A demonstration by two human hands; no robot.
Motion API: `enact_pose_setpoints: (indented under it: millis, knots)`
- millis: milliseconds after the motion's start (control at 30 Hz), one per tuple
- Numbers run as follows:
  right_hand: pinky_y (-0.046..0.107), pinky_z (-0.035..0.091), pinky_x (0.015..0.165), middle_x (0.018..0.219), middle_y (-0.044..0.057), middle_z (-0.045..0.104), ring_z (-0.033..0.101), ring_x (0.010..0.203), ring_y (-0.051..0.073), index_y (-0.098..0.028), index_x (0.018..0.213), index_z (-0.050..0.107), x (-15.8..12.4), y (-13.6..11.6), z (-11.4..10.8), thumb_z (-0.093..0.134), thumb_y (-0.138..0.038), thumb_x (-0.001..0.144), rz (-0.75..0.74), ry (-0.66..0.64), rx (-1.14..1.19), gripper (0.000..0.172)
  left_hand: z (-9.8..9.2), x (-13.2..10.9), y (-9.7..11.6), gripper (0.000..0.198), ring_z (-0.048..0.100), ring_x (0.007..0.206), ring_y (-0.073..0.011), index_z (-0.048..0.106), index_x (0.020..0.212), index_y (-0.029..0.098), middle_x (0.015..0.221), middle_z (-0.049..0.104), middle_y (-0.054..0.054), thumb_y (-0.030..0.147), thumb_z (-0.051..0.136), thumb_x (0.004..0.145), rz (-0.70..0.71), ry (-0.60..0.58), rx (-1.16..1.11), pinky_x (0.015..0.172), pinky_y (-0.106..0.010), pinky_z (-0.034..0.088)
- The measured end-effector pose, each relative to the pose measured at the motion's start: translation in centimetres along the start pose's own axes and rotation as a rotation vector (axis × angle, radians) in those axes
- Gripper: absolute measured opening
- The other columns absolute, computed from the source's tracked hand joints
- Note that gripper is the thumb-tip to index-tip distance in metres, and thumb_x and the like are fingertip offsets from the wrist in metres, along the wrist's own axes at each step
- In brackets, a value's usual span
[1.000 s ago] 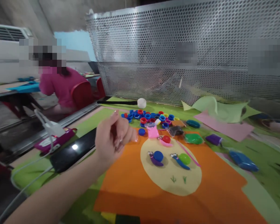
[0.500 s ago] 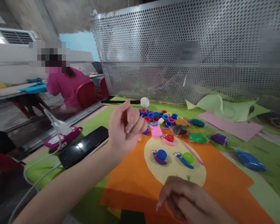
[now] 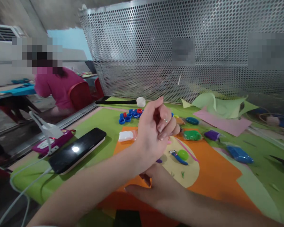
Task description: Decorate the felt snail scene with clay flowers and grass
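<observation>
My left hand [image 3: 155, 129] is raised over the middle of the table, palm side showing, fingers curled in with nothing visible in them. A small ring glints on one finger. Below its wrist, my right hand [image 3: 164, 186] reaches across with the thumb stretched out apart; its other fingers are partly hidden at the left wrist. Behind both lies an orange sheet [image 3: 217, 173] with a cream oval [image 3: 191, 176] on it. A blue clay snail [image 3: 180, 157] with a green shell shows on the oval; the other snails are mostly covered by my left hand.
Blue and red bottle caps [image 3: 127, 118], a white clay packet [image 3: 126, 136], a green packet [image 3: 191, 135] and a blue packet [image 3: 240, 154] lie around. A phone [image 3: 78, 149] with cables rests left. A perforated metal panel [image 3: 151, 47] stands behind; a seated person [image 3: 59, 85] is at far left.
My left hand has moved right, uncovering the white packet and hiding some snails. My right hand has moved left and up, to beneath the left wrist. The view has shifted slightly right.
</observation>
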State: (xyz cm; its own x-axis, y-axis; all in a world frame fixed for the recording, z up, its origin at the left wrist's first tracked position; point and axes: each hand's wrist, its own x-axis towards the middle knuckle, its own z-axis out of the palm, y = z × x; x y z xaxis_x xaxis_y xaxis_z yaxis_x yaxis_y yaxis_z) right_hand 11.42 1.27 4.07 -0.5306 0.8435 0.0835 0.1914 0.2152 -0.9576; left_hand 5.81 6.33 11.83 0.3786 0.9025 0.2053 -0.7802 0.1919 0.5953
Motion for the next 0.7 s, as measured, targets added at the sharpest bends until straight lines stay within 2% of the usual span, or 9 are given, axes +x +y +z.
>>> enact_pose_setpoints:
  millis: [167, 300, 400, 467, 533, 567, 700]
  knots:
    - [0.021, 0.034, 0.051, 0.065, -0.002, 0.061, 0.045, 0.056, 0.009, -0.018, 0.071, 0.07, 0.6, 0.5, -0.1, 0.059, -0.015, 0.071, 0.04, -0.016, 0.123, 0.012, -0.4, 0.2, 0.3, 0.053, 0.019, 0.024, -0.0037, 0.04, 0.038, 0.016, 0.029, 0.024, 0.007, 0.017, 0.027, 0.089, 0.024, 0.041, 0.007, 0.035, -0.02, 0.023]
    - [0.022, 0.034, 0.047, 0.062, -0.001, 0.061, 0.044, 0.052, 0.009, -0.019, 0.065, 0.069, -0.6, -0.8, -2.4, 0.063, -0.024, 0.069, 0.115, 0.051, 0.117, 0.009, -0.9, 0.4, 0.8, 0.053, 0.02, 0.023, -0.0035, 0.039, 0.037, 0.015, 0.029, 0.024, 0.007, 0.017, 0.026, 0.089, 0.057, 0.075, 0.061, 0.035, -0.02, 0.023]
    - [0.023, 0.04, 0.05, 0.065, 0.0, 0.063, 0.053, 0.058, 0.013, -0.021, 0.067, 0.068, -1.9, -3.3, -5.3, 0.063, -0.031, 0.071, 0.089, 0.211, 0.055, 0.011, -1.6, 0.8, 1.1, 0.053, 0.022, 0.024, -0.0036, 0.037, 0.037, 0.016, 0.029, 0.024, 0.007, 0.017, 0.025, 0.089, 0.1, 0.122, 0.113, 0.035, -0.019, 0.025]
    - [0.023, 0.044, 0.051, 0.068, -0.002, 0.065, 0.056, 0.06, 0.013, -0.027, 0.07, 0.067, -2.7, -4.9, -7.1, 0.064, -0.034, 0.073, -0.013, 0.35, -0.023, 0.009, -2.0, 1.3, 1.2, 0.051, 0.021, 0.024, -0.0037, 0.035, 0.039, 0.016, 0.029, 0.024, 0.007, 0.017, 0.025, 0.089, 0.121, 0.15, 0.146, 0.036, -0.019, 0.026]
    - [0.024, 0.045, 0.052, 0.07, -0.004, 0.065, 0.057, 0.061, 0.014, -0.032, 0.07, 0.064, -3.3, -6.1, -8.5, 0.063, -0.036, 0.074, -0.126, 0.592, -0.183, 0.006, -2.5, 1.6, 1.2, 0.049, 0.02, 0.025, -0.0036, 0.033, 0.04, 0.016, 0.03, 0.025, 0.008, 0.018, 0.026, 0.089, 0.134, 0.161, 0.171, 0.036, -0.019, 0.026]
    - [0.025, 0.045, 0.052, 0.069, -0.004, 0.064, 0.057, 0.06, 0.015, -0.033, 0.071, 0.063, -3.6, -6.5, -9.1, 0.061, -0.036, 0.076, -0.128, 0.638, -0.328, 0.007, -2.7, 1.8, 1.2, 0.048, 0.02, 0.025, -0.0036, 0.032, 0.041, 0.017, 0.03, 0.025, 0.008, 0.018, 0.026, 0.089, 0.138, 0.159, 0.181, 0.036, -0.019, 0.026]
    - [0.029, 0.037, 0.045, 0.071, 0.0, 0.065, 0.053, 0.055, 0.017, -0.03, 0.07, 0.06, -4.4, -7.1, -10.7, 0.046, -0.041, 0.081, -0.062, 0.618, -0.956, 0.021, -3.5, 2.2, 1.0, 0.045, 0.02, 0.026, -0.0037, 0.031, 0.043, 0.017, 0.032, 0.023, 0.009, 0.019, 0.026, 0.088, 0.161, 0.124, 0.276, 0.036, -0.018, 0.027]
